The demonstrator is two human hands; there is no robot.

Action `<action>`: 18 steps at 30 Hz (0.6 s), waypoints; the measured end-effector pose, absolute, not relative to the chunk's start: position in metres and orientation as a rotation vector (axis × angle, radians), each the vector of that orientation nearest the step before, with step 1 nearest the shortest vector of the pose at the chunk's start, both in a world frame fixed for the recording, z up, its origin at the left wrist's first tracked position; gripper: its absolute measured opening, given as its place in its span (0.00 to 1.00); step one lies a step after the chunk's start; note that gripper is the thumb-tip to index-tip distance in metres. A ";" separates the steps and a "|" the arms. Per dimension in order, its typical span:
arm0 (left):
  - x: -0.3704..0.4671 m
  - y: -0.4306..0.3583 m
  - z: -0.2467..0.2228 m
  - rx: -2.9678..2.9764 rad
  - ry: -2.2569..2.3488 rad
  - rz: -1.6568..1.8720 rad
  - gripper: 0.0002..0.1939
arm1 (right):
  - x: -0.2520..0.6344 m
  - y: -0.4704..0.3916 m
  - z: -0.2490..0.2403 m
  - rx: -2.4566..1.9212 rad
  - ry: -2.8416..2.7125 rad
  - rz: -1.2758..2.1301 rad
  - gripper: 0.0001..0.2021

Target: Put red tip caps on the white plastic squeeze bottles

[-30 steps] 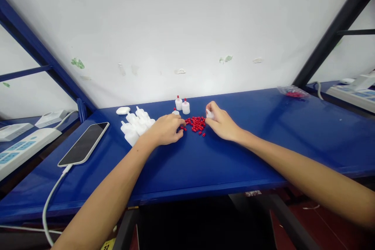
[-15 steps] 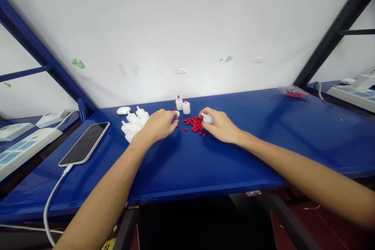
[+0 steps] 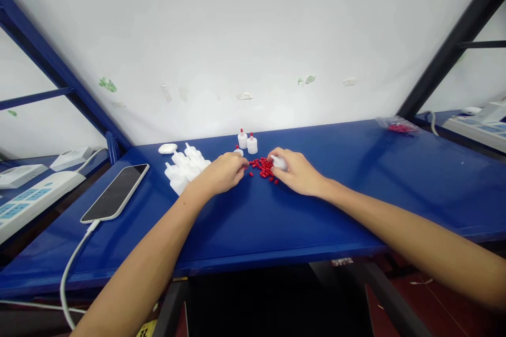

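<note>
My right hand is wrapped round a small white bottle whose nozzle points up and left. My left hand has its fingertips pinched at the left edge of a pile of red caps; a bit of red shows at the fingertips. Behind the pile stand two white bottles with red caps. A third capped bottle is partly hidden by my left hand. Several uncapped white bottles lie grouped left of that hand.
A phone with a white cable lies on the left of the blue table. A white oval case sits near the wall. A clear bag of red pieces is at the back right. Power strips flank the table.
My left hand has moved slightly right, closer to the red pile, uncovering more of the uncapped bottles. My right hand still holds its bottle in nearly the same place.
</note>
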State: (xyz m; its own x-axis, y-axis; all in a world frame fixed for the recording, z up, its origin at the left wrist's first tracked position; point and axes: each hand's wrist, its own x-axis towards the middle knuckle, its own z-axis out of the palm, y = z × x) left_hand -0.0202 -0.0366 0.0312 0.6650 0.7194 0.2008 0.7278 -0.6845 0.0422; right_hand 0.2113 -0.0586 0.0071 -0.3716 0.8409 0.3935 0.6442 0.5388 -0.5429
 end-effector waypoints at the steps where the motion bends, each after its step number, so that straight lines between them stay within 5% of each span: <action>1: -0.018 -0.038 0.032 -2.835 -1.195 -0.371 0.15 | 0.211 -0.059 0.008 -1.190 -2.134 0.385 0.08; 18: -0.012 -0.044 0.031 -2.961 -1.168 -0.248 0.14 | 0.209 -0.061 0.010 -1.151 -2.185 0.350 0.04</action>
State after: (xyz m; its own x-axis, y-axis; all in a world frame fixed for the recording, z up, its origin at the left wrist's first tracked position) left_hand -0.0123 -0.0443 0.0314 0.7206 0.6820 0.1250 0.6741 -0.7313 0.1042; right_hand 0.2087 -0.0610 0.0096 -0.4149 0.8111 0.4123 0.6420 0.5821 -0.4991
